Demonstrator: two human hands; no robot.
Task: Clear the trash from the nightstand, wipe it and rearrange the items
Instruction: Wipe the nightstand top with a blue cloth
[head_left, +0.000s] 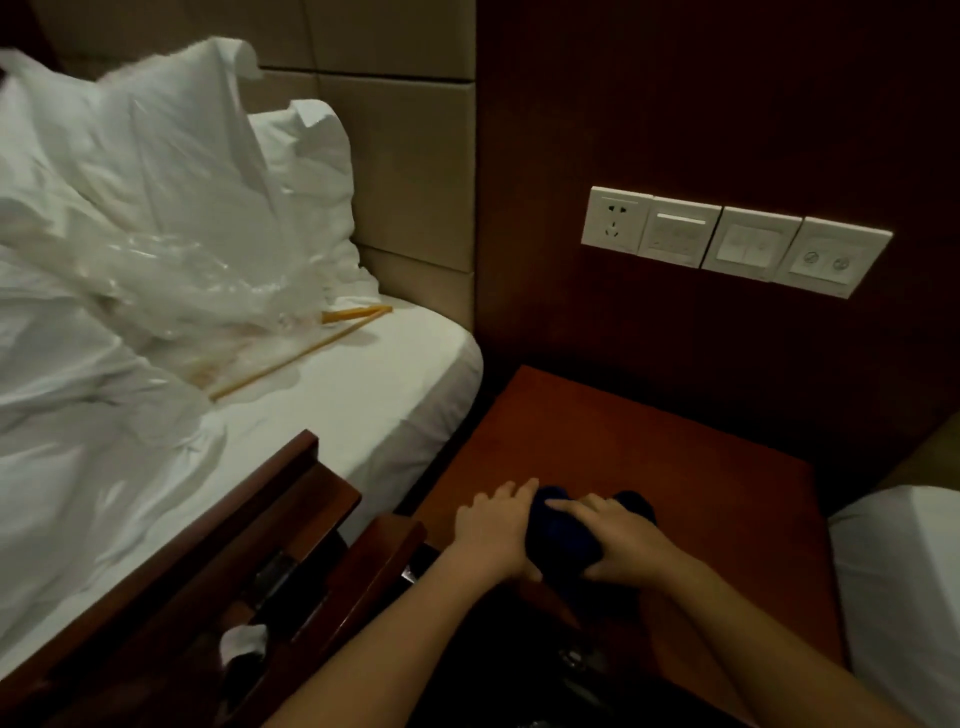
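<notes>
The reddish-brown wooden nightstand (649, 447) fills the lower right of the head view, its top bare. A dark blue cloth (563, 540) lies bunched near its front edge. My left hand (493, 530) presses the cloth's left side, fingers spread onto the wood. My right hand (618, 540) grips the cloth from the right, thumb under and fingers over it. A clear plastic bag (171, 280) and yellowish chopsticks (311, 348) lie on the white bed sheet to the left.
A white bed (337, 415) with rumpled pillows stands left of the nightstand. A dark wooden frame (249, 525) runs between them. White wall switches and a socket (732, 239) sit on the dark panel behind. Another white bed corner (904, 571) is at right.
</notes>
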